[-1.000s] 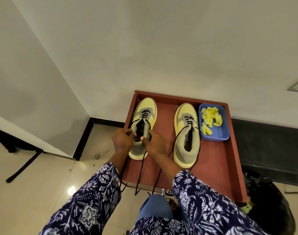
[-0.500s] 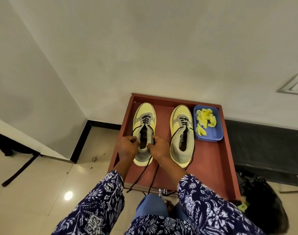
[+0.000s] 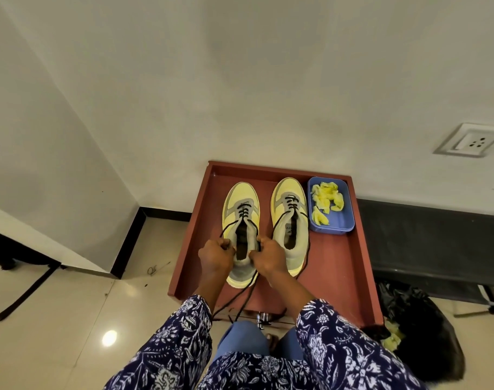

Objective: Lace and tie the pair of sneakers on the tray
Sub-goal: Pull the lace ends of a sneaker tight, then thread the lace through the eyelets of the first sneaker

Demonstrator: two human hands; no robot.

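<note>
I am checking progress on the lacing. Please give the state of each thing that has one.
left sneaker: partly laced, untied
left hand: grips a lace end
right hand: grips a lace end
right sneaker: partly laced, untied
blue container: open, holds yellow pieces

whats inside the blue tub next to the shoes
The blue tub on the red tray holds crumpled yellow pieces, loosely piled. What they are made of is unclear, and the tub floor beneath the pile is covered.

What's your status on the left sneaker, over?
Left hand and right hand each pinch the black lace. Left yellow-and-grey sneaker part-laced, untied, on red-brown wooden tray. Nothing in the way.
</note>
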